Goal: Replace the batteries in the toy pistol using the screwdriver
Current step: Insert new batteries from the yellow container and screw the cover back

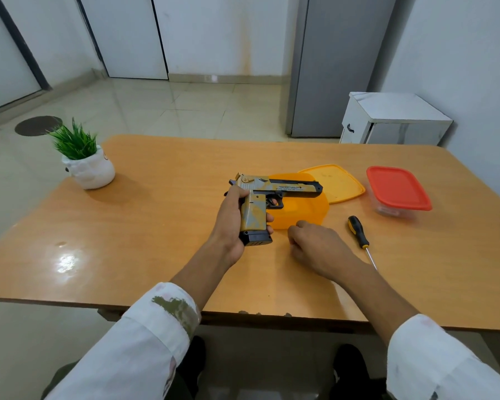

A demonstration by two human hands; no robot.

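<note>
One toy pistol inside left fingers

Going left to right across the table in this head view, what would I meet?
Green plant in a white pot, tan-and-black toy pistol gripped by the left hand, black-and-yellow screwdriver, clear box with a red lid.

Screwdriver tip hidden behind the right forearm, right hand fingers curled out of sight, orange tub partly screened by toy pistol
</note>
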